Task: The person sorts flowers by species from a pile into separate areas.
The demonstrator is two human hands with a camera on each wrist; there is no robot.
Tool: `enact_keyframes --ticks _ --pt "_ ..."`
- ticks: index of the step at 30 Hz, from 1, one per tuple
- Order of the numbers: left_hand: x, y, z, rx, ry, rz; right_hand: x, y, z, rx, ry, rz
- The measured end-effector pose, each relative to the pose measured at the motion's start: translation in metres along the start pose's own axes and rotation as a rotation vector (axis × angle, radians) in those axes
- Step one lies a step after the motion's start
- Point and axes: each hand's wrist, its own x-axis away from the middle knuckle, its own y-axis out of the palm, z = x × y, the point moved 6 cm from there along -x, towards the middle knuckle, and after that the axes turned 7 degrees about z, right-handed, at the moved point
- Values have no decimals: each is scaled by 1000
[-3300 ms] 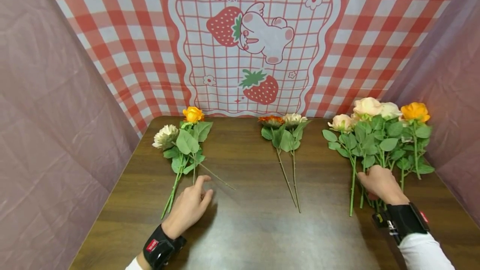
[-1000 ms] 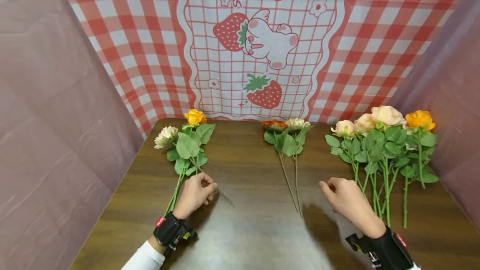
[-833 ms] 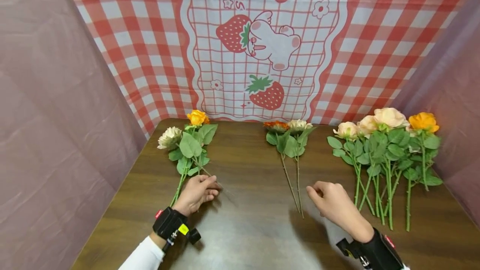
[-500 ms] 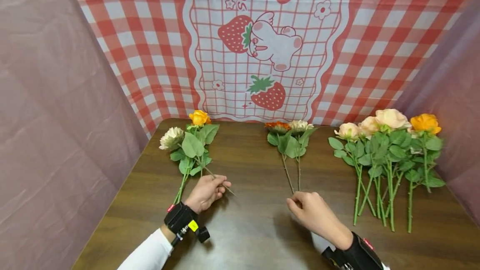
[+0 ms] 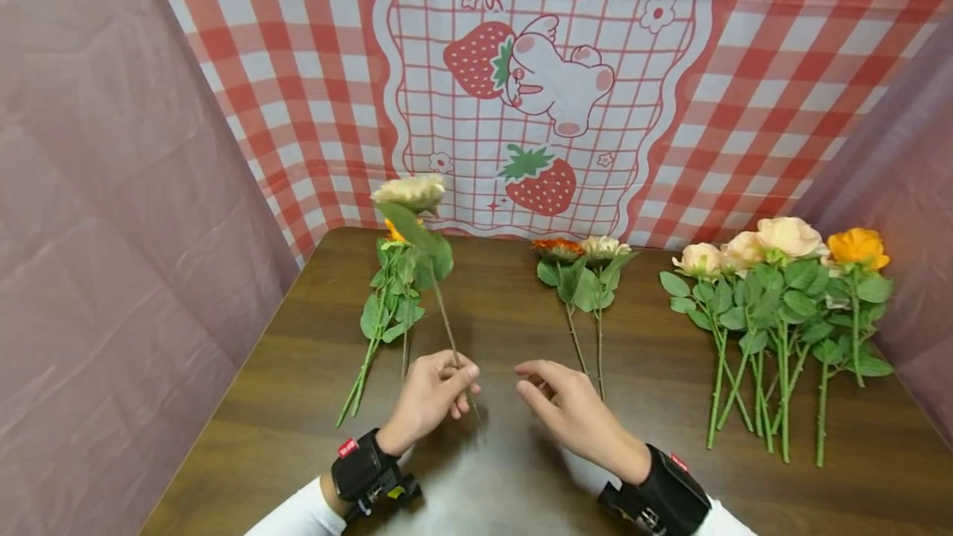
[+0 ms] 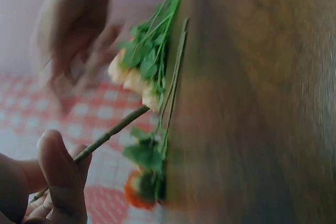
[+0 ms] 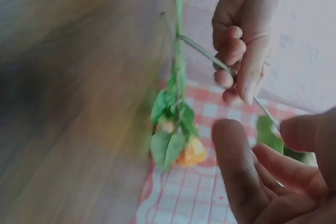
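Observation:
My left hand (image 5: 432, 397) pinches the thin stem of a cream dahlia-like flower (image 5: 411, 192) between thumb and fingers. The flower is raised off the table, its head up and leaning left, and its stem (image 6: 113, 131) crosses the left wrist view. To the right, my right hand (image 5: 579, 418) is held in the air with loosely bent, parted fingers and nothing between them. It is a short way from the stem end, beside the middle flowers' stems. In the right wrist view, its thumb and finger are near the stem (image 7: 207, 56) without visibly gripping it.
Green-stemmed flowers with an orange rose (image 5: 395, 232) lie at the left of the wooden table (image 5: 491, 478). An orange-red flower (image 5: 558, 250) and a cream flower (image 5: 606, 249) lie in the middle. Several peach roses (image 5: 791, 238) and an orange rose (image 5: 858, 248) lie at right.
My right hand has left the right bunch and moved left past the middle stems, its fingers now spread. My left hand has taken the cream flower's stem and lifted it from the left pile.

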Motion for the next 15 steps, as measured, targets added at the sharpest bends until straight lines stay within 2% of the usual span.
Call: enact_keyframes --ticks 5,9,12,15 --pt "13 32 12 -108 89 -97 -10 0 -8 -84 2 98" --pt "20 55 12 -162 137 -177 -8 0 -5 -110 33 138" --pt "21 66 8 -200 138 -229 -4 -2 2 -164 91 127" --pt "20 68 6 -252 142 -246 -6 -8 15 -181 166 107"
